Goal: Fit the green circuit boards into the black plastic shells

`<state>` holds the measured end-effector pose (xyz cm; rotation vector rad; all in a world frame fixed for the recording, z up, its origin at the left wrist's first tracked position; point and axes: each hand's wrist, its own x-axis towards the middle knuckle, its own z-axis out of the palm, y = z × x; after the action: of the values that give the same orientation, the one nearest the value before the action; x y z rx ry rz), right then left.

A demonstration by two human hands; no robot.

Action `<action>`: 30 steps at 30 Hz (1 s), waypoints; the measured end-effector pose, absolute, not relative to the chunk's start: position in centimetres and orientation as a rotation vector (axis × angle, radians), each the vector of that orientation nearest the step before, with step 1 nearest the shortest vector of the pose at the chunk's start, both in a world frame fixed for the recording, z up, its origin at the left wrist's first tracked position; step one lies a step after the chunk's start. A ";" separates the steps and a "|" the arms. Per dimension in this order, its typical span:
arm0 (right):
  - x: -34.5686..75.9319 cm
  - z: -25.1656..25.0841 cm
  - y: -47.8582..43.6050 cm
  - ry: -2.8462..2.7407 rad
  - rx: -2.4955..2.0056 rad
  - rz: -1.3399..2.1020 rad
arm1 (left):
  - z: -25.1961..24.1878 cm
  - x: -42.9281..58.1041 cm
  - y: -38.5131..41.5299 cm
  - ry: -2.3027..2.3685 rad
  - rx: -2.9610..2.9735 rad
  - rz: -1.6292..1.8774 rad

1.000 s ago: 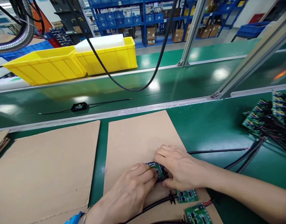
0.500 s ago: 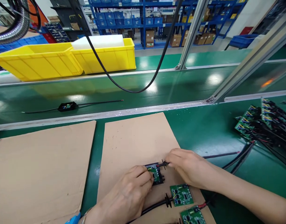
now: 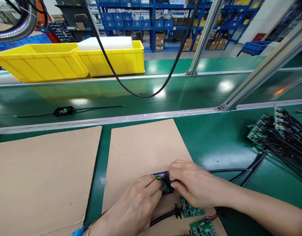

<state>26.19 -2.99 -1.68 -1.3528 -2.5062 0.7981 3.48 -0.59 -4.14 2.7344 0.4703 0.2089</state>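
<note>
My left hand (image 3: 141, 200) grips a small black case with a green circuit board (image 3: 167, 187) in it, its fingertips over the left part. At the case's right end, my right hand (image 3: 189, 180) has its thumb and fingers closed on the black cable (image 3: 225, 170), which runs out to the right behind the wrist. The cable's entry into the case is hidden by these fingers. Both hands work over a cardboard sheet (image 3: 143, 144). Just below lie a second green board (image 3: 191, 209) with a finned black cable grommet (image 3: 177, 211) and a third board (image 3: 204, 227).
Several boards with black cables (image 3: 269, 131) are heaped at right. Another cardboard sheet (image 3: 45, 177) lies at left. Beyond the metal rail (image 3: 141, 118), a cased board (image 3: 63, 111) rests on the green belt. Yellow bins (image 3: 111, 62) stand behind; a black cable (image 3: 143, 96) hangs ahead.
My right hand has moved left with the cable, up to the case's end, and now covers the grommet there. My left hand stays put. The cased board on the belt has shifted left.
</note>
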 end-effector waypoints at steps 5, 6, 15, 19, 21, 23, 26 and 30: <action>26.2 -3.3 -3.0 -2.656 -1.135 0.419 | -4.2 3.4 -0.6 0.469 2.735 0.195; 26.5 -3.6 -3.1 -2.670 -1.123 0.374 | -4.1 3.4 -0.6 0.464 2.735 0.184; 27.1 -4.1 -3.4 -2.754 -0.841 0.029 | -4.0 3.3 -0.8 0.593 2.708 0.084; 27.3 -4.7 -3.2 -2.717 -0.786 -0.037 | -4.2 3.3 -0.8 0.555 2.715 0.040; 27.4 -4.7 -3.2 -2.714 -0.842 0.033 | -4.4 3.3 -0.8 0.548 2.717 0.025; 27.4 -4.6 -3.2 -2.712 -0.880 0.085 | -4.6 3.3 -0.8 0.546 2.720 0.028; 27.2 -4.5 -3.1 -2.683 -0.856 0.042 | -4.7 3.3 -0.9 0.502 2.741 0.079; 27.0 -4.7 -3.0 -2.655 -0.832 0.039 | -4.6 3.3 -0.9 0.493 2.737 0.146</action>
<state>27.04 -3.03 -4.70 -0.8319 -2.6545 0.0392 3.32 -0.93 -4.59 2.7372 0.4933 0.1460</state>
